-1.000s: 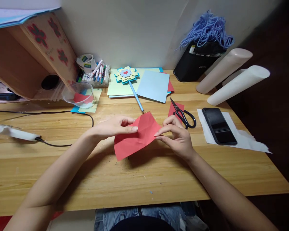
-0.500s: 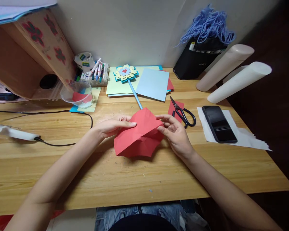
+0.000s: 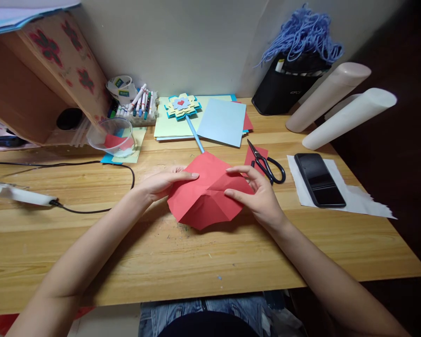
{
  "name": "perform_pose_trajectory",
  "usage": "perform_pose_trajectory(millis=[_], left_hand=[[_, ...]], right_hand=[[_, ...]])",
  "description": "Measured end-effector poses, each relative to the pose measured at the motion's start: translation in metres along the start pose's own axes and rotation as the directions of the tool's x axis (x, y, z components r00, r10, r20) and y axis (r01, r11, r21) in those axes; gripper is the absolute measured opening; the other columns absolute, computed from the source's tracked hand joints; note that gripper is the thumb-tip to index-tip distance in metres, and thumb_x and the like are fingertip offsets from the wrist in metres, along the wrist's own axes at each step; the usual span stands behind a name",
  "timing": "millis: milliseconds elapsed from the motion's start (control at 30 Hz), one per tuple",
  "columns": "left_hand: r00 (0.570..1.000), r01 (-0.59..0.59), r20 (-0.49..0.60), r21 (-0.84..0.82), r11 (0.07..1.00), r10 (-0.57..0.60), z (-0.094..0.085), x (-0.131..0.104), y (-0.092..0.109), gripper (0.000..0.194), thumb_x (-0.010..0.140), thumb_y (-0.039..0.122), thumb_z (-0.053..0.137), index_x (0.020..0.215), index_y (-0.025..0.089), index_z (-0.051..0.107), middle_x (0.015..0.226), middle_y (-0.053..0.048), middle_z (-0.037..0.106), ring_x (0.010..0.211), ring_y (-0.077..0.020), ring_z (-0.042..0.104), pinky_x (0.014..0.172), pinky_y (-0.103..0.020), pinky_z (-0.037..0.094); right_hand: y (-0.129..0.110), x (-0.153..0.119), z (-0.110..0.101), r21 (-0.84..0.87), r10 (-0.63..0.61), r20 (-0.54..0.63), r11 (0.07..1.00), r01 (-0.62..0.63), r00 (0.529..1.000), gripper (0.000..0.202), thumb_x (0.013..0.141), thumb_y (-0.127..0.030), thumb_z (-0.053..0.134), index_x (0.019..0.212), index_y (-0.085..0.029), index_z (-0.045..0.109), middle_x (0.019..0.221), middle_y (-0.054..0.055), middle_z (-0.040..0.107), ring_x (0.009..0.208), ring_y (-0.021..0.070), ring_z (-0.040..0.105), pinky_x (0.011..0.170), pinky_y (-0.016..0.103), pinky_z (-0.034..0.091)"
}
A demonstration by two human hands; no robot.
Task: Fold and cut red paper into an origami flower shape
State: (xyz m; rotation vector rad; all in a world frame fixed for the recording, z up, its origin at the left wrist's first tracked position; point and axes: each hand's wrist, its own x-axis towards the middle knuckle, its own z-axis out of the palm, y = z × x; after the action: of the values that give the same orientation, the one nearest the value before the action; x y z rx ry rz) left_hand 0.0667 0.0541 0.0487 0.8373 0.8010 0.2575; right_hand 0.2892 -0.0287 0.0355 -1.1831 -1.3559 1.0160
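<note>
A creased red paper [image 3: 206,187] with a scalloped edge is spread between my two hands above the wooden table. My left hand [image 3: 166,183] pinches its left side, thumb on top and fingers underneath. At the right side, my right hand [image 3: 257,192] has the paper between thumb and fingers, with a fold running near the fingertips. Just behind the paper, a blue stick [image 3: 194,134] leads up to a layered paper flower [image 3: 182,106] with a red heart. The paper's far corner hides the stick's near end.
Black-handled scissors [image 3: 266,164] lie on a red scrap beside my right hand. A phone [image 3: 319,180] rests on white paper at the right. Behind are stacked coloured sheets [image 3: 222,122], a plastic bowl [image 3: 110,135] and markers [image 3: 140,105]. A black cable [image 3: 87,210] crosses the left.
The red paper has opened out wider, showing more of its folds. My right hand has moved slightly right with its fingers further apart, while my left hand stays nearly in place.
</note>
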Motion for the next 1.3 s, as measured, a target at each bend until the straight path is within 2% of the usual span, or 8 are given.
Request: perform_pose_trajectory(millis=[133, 267, 400, 567, 733, 900, 1033, 1300], left_hand=[[0.999, -0.048, 0.027, 0.085, 0.995, 0.046, 0.003, -0.001, 0.000, 0.020, 0.072, 0.027, 0.071, 0.086, 0.014, 0.066, 0.081, -0.005, 0.069, 0.065, -0.0100, 0.061, 0.057, -0.018, 0.044], [0.996, -0.072, 0.064, 0.123, 0.990, 0.064, 0.006, -0.001, 0.001, 0.027, 0.074, 0.028, 0.069, 0.097, 0.014, 0.066, 0.087, -0.007, 0.069, 0.069, -0.0108, 0.061, 0.059, -0.018, 0.044], [0.992, -0.098, 0.090, 0.142, 0.985, 0.086, 0.008, -0.002, 0.001, 0.036, 0.074, 0.027, 0.069, 0.107, 0.015, 0.063, 0.094, -0.008, 0.069, 0.075, -0.0136, 0.063, 0.064, -0.020, 0.046], [0.984, -0.148, 0.128, 0.192, 0.970, 0.124, 0.013, -0.005, 0.001, 0.043, 0.071, 0.027, 0.072, 0.111, 0.016, 0.061, 0.100, -0.009, 0.067, 0.082, -0.0160, 0.063, 0.074, -0.026, 0.047], [0.980, -0.154, 0.150, 0.177, 0.972, 0.128, 0.018, -0.005, -0.002, 0.050, 0.065, 0.024, 0.076, 0.112, 0.015, 0.060, 0.098, -0.009, 0.067, 0.082, -0.0186, 0.063, 0.075, -0.029, 0.047], [0.982, -0.143, 0.144, 0.152, 0.978, 0.122, 0.020, -0.003, -0.005, 0.053, 0.064, 0.024, 0.076, 0.113, 0.014, 0.059, 0.096, -0.009, 0.067, 0.081, -0.0192, 0.063, 0.075, -0.030, 0.047], [0.987, -0.119, 0.131, 0.157, 0.980, 0.099, 0.019, -0.003, -0.006, 0.049, 0.064, 0.023, 0.076, 0.110, 0.013, 0.060, 0.096, -0.010, 0.067, 0.082, -0.0188, 0.062, 0.075, -0.029, 0.048], [0.985, -0.136, 0.123, 0.153, 0.979, 0.118, 0.020, -0.004, -0.005, 0.054, 0.064, 0.021, 0.076, 0.114, 0.014, 0.058, 0.098, -0.010, 0.067, 0.085, -0.0207, 0.063, 0.077, -0.031, 0.049]], right_hand=[[0.001, 0.000, -0.001, 0.010, -0.001, 0.023, 1.000, 0.001, 1.000, 0.028, 0.070, -0.029, 0.074, 0.095, -0.027, 0.063, 0.101, 0.001, 0.066, 0.100, 0.0173, 0.060, 0.092, 0.035, 0.047], [-0.002, 0.000, -0.002, -0.009, 0.000, 0.052, 1.000, 0.001, 0.999, 0.021, 0.073, -0.029, 0.072, 0.093, -0.026, 0.066, 0.099, 0.001, 0.068, 0.098, 0.0176, 0.061, 0.091, 0.035, 0.048], [-0.008, -0.001, -0.002, -0.025, 0.021, 0.098, 1.000, -0.019, 0.995, 0.009, 0.076, -0.028, 0.069, 0.084, -0.024, 0.069, 0.088, 0.001, 0.070, 0.086, 0.0171, 0.065, 0.083, 0.034, 0.052], [-0.006, -0.001, 0.001, -0.006, 0.011, 0.057, 1.000, -0.010, 0.998, 0.007, 0.073, -0.025, 0.071, 0.079, -0.024, 0.068, 0.082, 0.000, 0.070, 0.079, 0.0162, 0.065, 0.078, 0.033, 0.052], [0.001, -0.002, 0.005, 0.094, 0.050, 0.040, 0.994, -0.053, 0.998, 0.011, 0.070, -0.027, 0.074, 0.076, -0.023, 0.066, 0.079, 0.000, 0.068, 0.077, 0.0158, 0.063, 0.076, 0.032, 0.052], [0.007, -0.005, 0.010, 0.243, 0.150, 0.081, 0.956, -0.166, 0.985, 0.017, 0.067, -0.032, 0.075, 0.075, -0.022, 0.064, 0.080, -0.001, 0.065, 0.076, 0.0140, 0.061, 0.072, 0.029, 0.051], [0.006, -0.005, 0.011, 0.351, 0.177, 0.112, 0.913, -0.206, 0.978, 0.018, 0.065, -0.031, 0.076, 0.074, -0.023, 0.063, 0.079, -0.002, 0.063, 0.074, 0.0125, 0.059, 0.070, 0.027, 0.050], [0.005, -0.003, 0.008, 0.335, 0.149, 0.122, 0.924, -0.182, 0.981, 0.023, 0.064, -0.033, 0.077, 0.076, -0.023, 0.061, 0.084, -0.001, 0.061, 0.079, 0.0145, 0.058, 0.071, 0.029, 0.049]])
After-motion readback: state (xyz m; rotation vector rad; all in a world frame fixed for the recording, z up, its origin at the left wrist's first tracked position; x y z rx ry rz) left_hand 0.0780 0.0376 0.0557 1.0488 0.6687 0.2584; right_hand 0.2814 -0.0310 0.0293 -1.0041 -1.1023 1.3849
